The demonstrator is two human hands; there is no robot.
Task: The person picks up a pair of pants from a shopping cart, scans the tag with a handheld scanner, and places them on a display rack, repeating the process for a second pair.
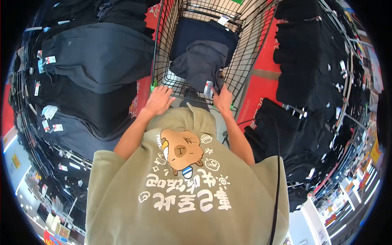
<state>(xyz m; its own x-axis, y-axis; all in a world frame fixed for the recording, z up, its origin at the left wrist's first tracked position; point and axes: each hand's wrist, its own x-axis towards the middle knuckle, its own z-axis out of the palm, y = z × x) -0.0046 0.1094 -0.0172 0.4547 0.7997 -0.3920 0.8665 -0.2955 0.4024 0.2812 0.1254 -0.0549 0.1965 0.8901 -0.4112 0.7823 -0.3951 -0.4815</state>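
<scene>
In the head view, my left hand [160, 100] lies over the near left edge of a black wire shopping cart [249, 45], fingers stretched out and holding nothing. My right hand [223, 99], at the cart's near right edge, is closed on the corner of a dark grey garment [200, 61]. Beside those fingers hangs a white price tag [208, 88]. The grey garment lies crumpled inside the cart, on top of a dark navy folded garment [185, 34] that has a white tag at its far end.
Left of the cart hang dark trousers [98, 55] and other dark clothes with tags. On the right is a rack of black clothes [296, 61] with a metal clip hanger [296, 110]. Red printed panels [265, 53] flank the cart. A black cable [278, 183] runs down my right side.
</scene>
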